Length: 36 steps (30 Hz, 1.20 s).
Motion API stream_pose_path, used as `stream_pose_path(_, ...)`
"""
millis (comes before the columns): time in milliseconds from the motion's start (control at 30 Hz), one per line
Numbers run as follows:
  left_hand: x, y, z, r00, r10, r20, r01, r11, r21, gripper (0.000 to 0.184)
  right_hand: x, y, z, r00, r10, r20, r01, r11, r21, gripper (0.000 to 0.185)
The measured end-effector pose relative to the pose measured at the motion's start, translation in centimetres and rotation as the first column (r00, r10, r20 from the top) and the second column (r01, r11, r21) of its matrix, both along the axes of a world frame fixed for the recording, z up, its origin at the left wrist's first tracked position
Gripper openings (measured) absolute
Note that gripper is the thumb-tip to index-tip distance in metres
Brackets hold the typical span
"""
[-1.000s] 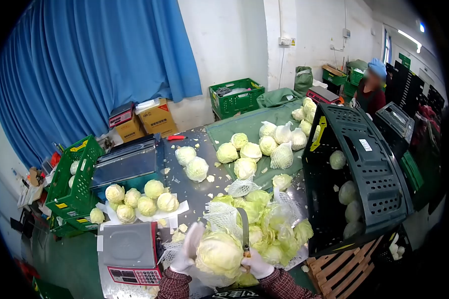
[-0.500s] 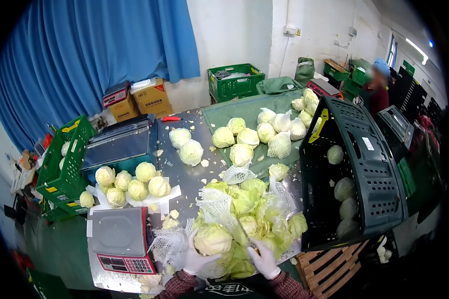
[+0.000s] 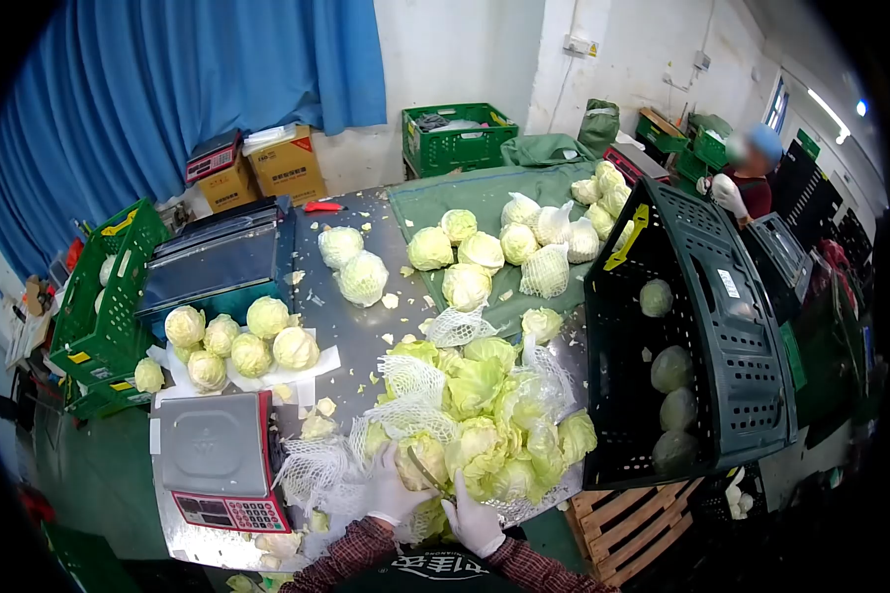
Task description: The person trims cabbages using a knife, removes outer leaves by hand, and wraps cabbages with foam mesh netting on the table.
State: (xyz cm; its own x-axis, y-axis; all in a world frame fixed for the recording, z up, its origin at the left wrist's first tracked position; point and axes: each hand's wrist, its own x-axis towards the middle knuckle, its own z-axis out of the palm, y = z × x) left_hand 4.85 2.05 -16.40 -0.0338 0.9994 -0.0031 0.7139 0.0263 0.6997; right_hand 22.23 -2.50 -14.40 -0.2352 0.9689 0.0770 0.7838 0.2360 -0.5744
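My left hand (image 3: 396, 496), in a white glove, is wrapped round the left side of a pale green cabbage (image 3: 425, 453) near the table's front edge. A knife (image 3: 427, 472) is in my right hand (image 3: 475, 521), also gloved; its thin blade lies across the front of that cabbage. The handle is mostly hidden by my fingers. Loose outer leaves (image 3: 477, 381) and white foam netting (image 3: 410, 381) are heaped just beyond both hands. More netting (image 3: 311, 474) lies left of my left hand.
A scale (image 3: 218, 450) stands at left, with several trimmed cabbages (image 3: 251, 356) behind it. Netted cabbages (image 3: 544, 269) and bare ones sit on green cloth (image 3: 425, 203). A tipped dark crate (image 3: 742, 326) holding cabbages is at right. A co-worker (image 3: 752, 173) stands far right.
My right hand and knife have moved left and toward me, bringing the blade across the cabbage's front. My view has shifted slightly. The co-worker's gloved hand has come up into sight.
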Motion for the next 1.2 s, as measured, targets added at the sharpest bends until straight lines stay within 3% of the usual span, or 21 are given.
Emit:
stream_pose_path(200,0.8,-0.2,0.2,0.994,0.097,0.055,-0.093,0.993,-0.071,0.111,-1.3,1.8,-1.5,0.997,-0.023,-0.068,0.027,0.998,0.059,0.068)
stream_pose_path(267,1.4,-0.3,0.8,0.992,0.121,0.026,-0.118,0.99,-0.076,0.111,-1.8,2.9,-1.3,0.997,-0.079,0.008,0.078,0.996,0.043,0.068)
stream_pose_path(333,1.7,-0.7,0.8,0.991,0.132,-0.038,-0.131,0.991,0.011,0.11,-1.1,4.7,0.1,0.977,-0.212,-0.035,0.207,0.972,-0.115,0.067)
stream_pose_path(400,1.1,-1.9,-0.2,0.993,0.117,0.004,-0.117,0.991,0.063,0.11,2.8,8.9,3.5,0.855,-0.477,-0.206,0.493,0.87,0.033,0.064)
stream_pose_path(500,0.1,-2.5,-1.5,0.994,0.088,0.071,-0.097,0.985,0.141,0.11,6.6,10.9,7.4,0.917,-0.386,-0.104,0.39,0.92,0.025,0.065)
stream_pose_path(533,0.0,-2.0,-2.2,0.978,0.096,0.187,-0.123,0.983,0.139,0.109,5.1,9.7,8.2,0.96,-0.275,-0.056,0.268,0.958,-0.099,0.071)
stream_pose_path(567,0.1,-1.8,-2.6,0.946,0.109,0.306,-0.154,0.98,0.127,0.107,3.1,8.6,6.7,0.983,-0.15,-0.109,0.167,0.973,0.16,0.073)
stream_pose_path(633,0.0,-1.5,-2.8,0.935,0.11,0.338,-0.152,0.983,0.103,0.107,-0.1,6.6,4.2,0.992,-0.01,-0.125,0.061,0.908,0.415,0.074)
stream_pose_path(667,-0.2,-1.4,-2.2,0.928,0.112,0.354,-0.146,0.987,0.071,0.106,-1.4,5.9,3.4,0.995,-0.082,-0.054,0.093,0.961,0.259,0.071)
stream_pose_path(700,-0.5,-1.7,-1.5,0.934,0.106,0.341,-0.14,0.987,0.075,0.106,-2.3,5.6,2.9,0.989,-0.145,0.02,0.142,0.985,0.097,0.067)
stream_pose_path(767,-0.8,-2.0,1.9,0.996,0.074,0.054,-0.083,0.978,0.19,0.107,-1.8,6.5,2.7,0.981,-0.152,-0.12,0.169,0.975,0.143,0.057)
stream_pose_path(800,-1.5,-2.0,1.8,0.997,0.069,0.044,-0.077,0.977,0.199,0.107,-1.2,7.3,3.0,0.963,-0.138,-0.232,0.185,0.964,0.192,0.046)
stream_pose_path(867,-2.7,-2.4,1.4,0.949,0.037,0.313,-0.114,0.966,0.232,0.106,-0.2,8.4,4.7,0.934,-0.164,-0.318,0.232,0.955,0.186,0.038)
stream_pose_path(900,-3.2,-2.4,1.7,0.951,0.037,0.308,-0.114,0.964,0.239,0.106,0.4,8.9,5.5,0.898,-0.192,-0.397,0.278,0.945,0.171,0.029)
stream_pose_path(967,-4.1,-2.2,3.5,0.764,0.011,0.645,-0.12,0.985,0.126,0.099,2.0,10.3,6.2,0.815,-0.243,-0.526,0.345,0.933,0.104,0.029)
stream_pose_path(1000,-4.5,-2.0,3.9,0.77,0.011,0.638,-0.125,0.983,0.135,0.099,3.4,11.3,6.8,0.76,-0.321,-0.564,0.403,0.915,0.021,0.031)
stream_pose_path(1067,-5.3,-1.7,4.5,0.328,-0.003,0.945,-0.08,0.996,0.031,0.098,5.5,12.1,7.4,0.701,-0.385,-0.6,0.444,0.894,-0.056,0.033)
stream_pose_path(1100,-5.4,-1.6,5.1,0.331,-0.011,0.944,-0.088,0.995,0.043,0.098,6.3,11.9,7.8,0.861,-0.361,-0.358,0.429,0.893,0.132,0.041)
stream_pose_path(1133,-5.3,-1.6,5.8,0.305,-0.04,0.951,-0.119,0.99,0.08,0.1,6.5,11.7,8.5,0.932,-0.353,-0.077,0.359,0.88,0.31,0.048)
stream_pose_path(1167,-5.1,-1.4,6.6,0.279,-0.069,0.958,-0.15,0.982,0.114,0.102,5.4,10.8,9.9,0.937,-0.268,-0.223,0.32,0.916,0.241,0.058)
stream_pose_path(1200,-4.6,-1.0,7.6,0.419,-0.104,0.902,-0.185,0.963,0.197,0.107,3.4,9.4,11.4,0.912,-0.189,-0.364,0.266,0.948,0.174,0.068)
